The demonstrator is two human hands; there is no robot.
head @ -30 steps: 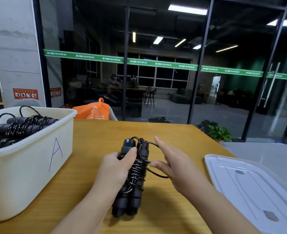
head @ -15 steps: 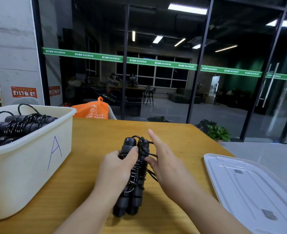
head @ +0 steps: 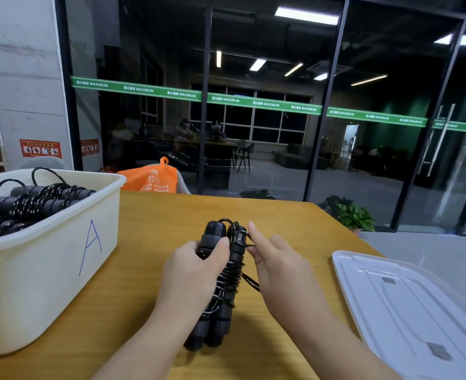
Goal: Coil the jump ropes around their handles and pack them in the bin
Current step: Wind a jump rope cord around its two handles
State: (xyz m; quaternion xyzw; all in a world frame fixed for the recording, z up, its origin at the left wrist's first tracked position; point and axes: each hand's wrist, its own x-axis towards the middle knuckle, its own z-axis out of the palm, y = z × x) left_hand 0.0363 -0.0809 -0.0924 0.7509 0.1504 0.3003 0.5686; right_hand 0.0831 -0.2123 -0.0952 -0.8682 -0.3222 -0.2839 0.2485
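A black jump rope (head: 226, 286) with its two handles side by side and the cord coiled round them is held above the wooden table (head: 149, 220). My left hand (head: 190, 272) grips the handles from the left, thumb across the top. My right hand (head: 278, 267) is against the right side of the bundle, forefinger stretched up along the handle top, the loose end of the cord running under its fingers. The cream bin (head: 48, 259) marked "A" stands at the left with several coiled black ropes (head: 31, 204) inside.
A clear plastic lid (head: 412, 305) lies on the table's right part. An orange bag (head: 152, 179) sits behind the table's far edge. A glass wall and potted plants stand beyond the table.
My right hand has moved in from the right against the bundle, drawing the loose cord loop tight to the handles. My left hand keeps its grip.
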